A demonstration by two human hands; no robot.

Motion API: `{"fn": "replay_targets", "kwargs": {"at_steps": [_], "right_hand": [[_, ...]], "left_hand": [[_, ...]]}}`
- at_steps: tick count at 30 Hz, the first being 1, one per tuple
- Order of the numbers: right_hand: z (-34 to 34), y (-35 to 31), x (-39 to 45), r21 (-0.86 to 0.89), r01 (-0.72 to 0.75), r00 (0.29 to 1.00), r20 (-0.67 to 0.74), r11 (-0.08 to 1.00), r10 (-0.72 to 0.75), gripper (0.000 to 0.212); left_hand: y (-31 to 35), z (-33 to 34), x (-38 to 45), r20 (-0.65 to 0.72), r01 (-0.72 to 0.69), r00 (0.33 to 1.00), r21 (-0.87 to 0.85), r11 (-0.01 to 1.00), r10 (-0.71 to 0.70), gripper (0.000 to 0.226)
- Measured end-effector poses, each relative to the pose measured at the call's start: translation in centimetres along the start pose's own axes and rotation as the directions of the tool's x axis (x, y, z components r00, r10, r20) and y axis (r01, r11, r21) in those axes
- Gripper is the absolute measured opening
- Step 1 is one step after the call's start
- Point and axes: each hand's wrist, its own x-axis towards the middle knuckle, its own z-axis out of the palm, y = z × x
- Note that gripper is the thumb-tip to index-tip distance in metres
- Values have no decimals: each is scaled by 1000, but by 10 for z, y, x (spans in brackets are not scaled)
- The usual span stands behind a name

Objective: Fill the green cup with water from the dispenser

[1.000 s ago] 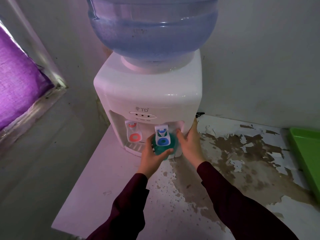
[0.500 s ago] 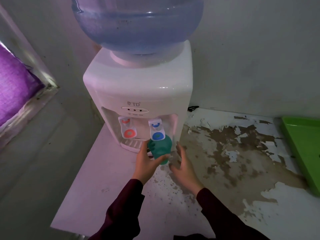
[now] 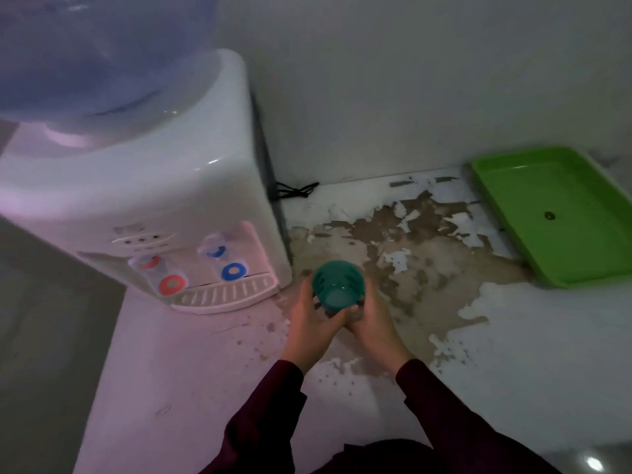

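Observation:
The green cup (image 3: 338, 284) is upright above the counter, just right of the white dispenser (image 3: 143, 186), with water showing at its bottom. My left hand (image 3: 313, 319) wraps its left side and my right hand (image 3: 371, 319) cups its right side and base. The dispenser carries a blue water bottle (image 3: 92, 53) on top. Its blue tap (image 3: 227, 260) and red tap (image 3: 160, 275) sit over a slotted drip tray (image 3: 227, 291), left of the cup.
A green tray (image 3: 564, 213) lies at the back right of the counter (image 3: 427, 268), whose white coating is peeled in brown patches. A black cord (image 3: 295, 190) runs behind the dispenser. The counter's left edge drops off beside the dispenser.
The cup has come away from under the blue tap and moved right and toward me. My right hand left the dispenser's side and joined the cup. The view swung right.

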Motion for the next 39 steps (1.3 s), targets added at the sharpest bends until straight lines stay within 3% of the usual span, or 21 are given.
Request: {"fn": "replay_targets", "kwargs": {"at_steps": [2,3,6,13,21,29,39], "right_hand": [[-29,-6,6,14,10,996,-92,1000,-9,69],[-121,-7,9,24,30,971,-236,999,-23,69],[-191,-15,27,-93,34,943,-328,995,-63,67],[-248,-24,51,-229,68,916,-371,971,-151,71],[-395,-7,93,-278,26,881,-448,960,-154,71],[-453,36,117,-228,-49,888,-456,972,-63,73],[-457,45,120,-181,-120,878,-479,976,19,85]], "left_hand": [[17,21,14,83,-41,996,33,999,39,73],[43,110,43,197,-81,978,61,995,68,73],[76,169,72,303,-117,949,67,991,92,75],[93,221,109,363,-138,924,27,990,119,72],[114,366,172,434,-91,900,80,993,47,66],[95,427,208,483,-62,875,165,984,-26,70],[96,427,213,483,-47,868,307,951,-113,84]]}}
